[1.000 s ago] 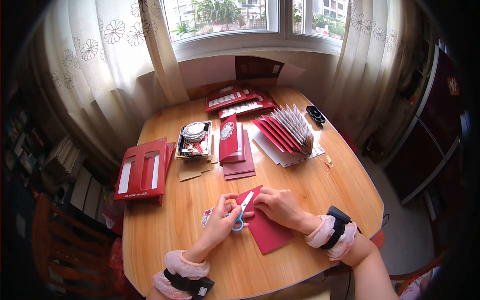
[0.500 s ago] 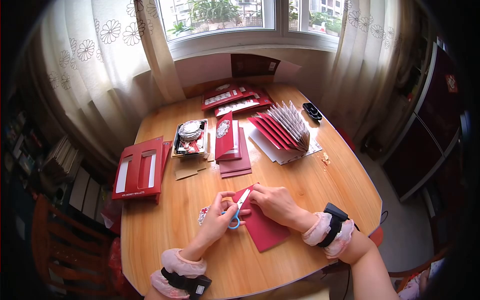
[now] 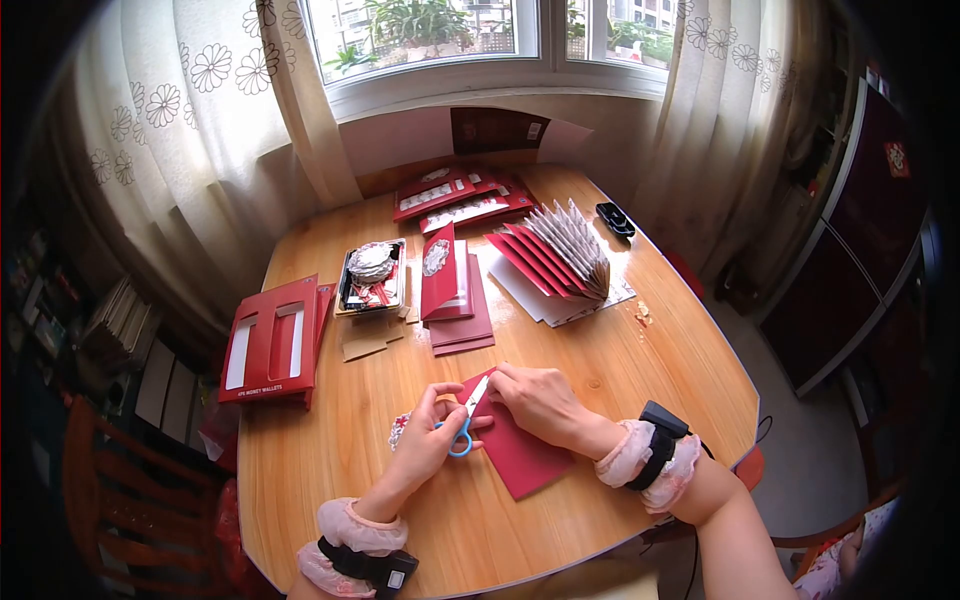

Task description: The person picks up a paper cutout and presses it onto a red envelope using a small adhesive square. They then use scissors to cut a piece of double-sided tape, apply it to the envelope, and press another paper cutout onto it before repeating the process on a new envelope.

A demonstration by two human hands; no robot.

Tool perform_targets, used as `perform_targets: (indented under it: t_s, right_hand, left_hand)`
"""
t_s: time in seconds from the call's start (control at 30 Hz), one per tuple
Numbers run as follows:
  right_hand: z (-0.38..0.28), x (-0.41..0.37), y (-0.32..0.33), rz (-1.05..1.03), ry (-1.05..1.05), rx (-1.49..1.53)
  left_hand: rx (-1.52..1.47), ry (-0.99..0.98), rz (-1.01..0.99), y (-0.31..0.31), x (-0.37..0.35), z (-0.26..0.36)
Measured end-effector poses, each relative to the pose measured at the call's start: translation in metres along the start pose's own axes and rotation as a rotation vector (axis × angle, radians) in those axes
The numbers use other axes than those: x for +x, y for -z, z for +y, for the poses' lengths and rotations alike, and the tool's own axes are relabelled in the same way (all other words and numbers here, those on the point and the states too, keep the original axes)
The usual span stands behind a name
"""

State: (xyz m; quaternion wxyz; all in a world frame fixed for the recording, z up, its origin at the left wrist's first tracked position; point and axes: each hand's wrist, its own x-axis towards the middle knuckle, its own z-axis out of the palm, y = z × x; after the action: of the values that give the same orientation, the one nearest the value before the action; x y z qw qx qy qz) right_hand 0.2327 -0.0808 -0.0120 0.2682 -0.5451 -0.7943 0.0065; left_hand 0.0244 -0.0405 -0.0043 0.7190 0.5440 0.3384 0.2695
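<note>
Blue-handled scissors (image 3: 461, 434) are in my left hand (image 3: 428, 440), closed round them, with the blades pointing up and to the right. My right hand (image 3: 535, 404) has its fingers pinched at the top end of a dark red paper envelope (image 3: 528, 455) lying on the table; whatever small thing is between the fingertips is hidden. The scissor tips come close to these fingers. A small patterned cut-out (image 3: 398, 428) lies beside my left hand, partly covered by it.
Beyond the hands lie red cards (image 3: 462, 325), a tray of paper pieces (image 3: 371, 285), brown scraps (image 3: 364, 338), a fanned stack (image 3: 560, 255) and a black object (image 3: 615, 220). Red wallet packs (image 3: 268, 345) stand at the left; more packs (image 3: 465, 198) lie at the back.
The whole view has shifted slightly, so things appear a little further left. Both hands keep nearly the same pose over the envelope.
</note>
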Motion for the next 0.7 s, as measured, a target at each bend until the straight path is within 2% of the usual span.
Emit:
perform_targets:
  t_s: [0.2,0.27,0.4,0.7]
  right_hand:
    - [0.004,-0.001,-0.003,-0.003,-0.059,0.066]
    - [0.01,-0.002,-0.005,0.072,-0.036,0.173]
    - [0.013,-0.002,-0.004,0.016,-0.023,0.191]
    - [0.005,0.002,-0.006,-0.005,-0.002,-0.037]
  left_hand:
    - [-0.012,-0.005,0.0,0.001,0.001,-0.002]
    - [-0.015,-0.007,0.0,0.001,0.0,-0.001]
    - [0.01,-0.01,0.007,0.0,-0.001,0.001]
    - [0.004,-0.009,0.012,0.0,-0.001,-0.002]
